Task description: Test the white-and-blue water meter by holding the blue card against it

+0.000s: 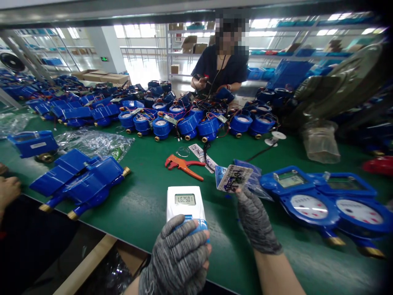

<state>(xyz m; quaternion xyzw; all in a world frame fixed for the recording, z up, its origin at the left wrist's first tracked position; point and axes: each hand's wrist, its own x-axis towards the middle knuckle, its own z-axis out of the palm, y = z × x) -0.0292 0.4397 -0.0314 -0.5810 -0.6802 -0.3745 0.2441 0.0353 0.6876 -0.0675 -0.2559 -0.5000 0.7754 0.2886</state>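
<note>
My left hand, in a grey fingerless glove, wraps over the lower part of a white card reader. Its small display reads like "L62501", and a blue surface, perhaps a card, shows under the fingers. In the same kind of glove, my right hand pinches a printed card with dark handwriting, above the green bench. A blue edge shows behind that card. An orange wire stripper lies beyond the reader. To the right lie two blue water meters with their lids up and dials showing.
More blue meters lie at left, near a person's hand. Rows of meters with loose wires line the back. Plastic bags, a labelled strip and a green fan are around. A person stands opposite.
</note>
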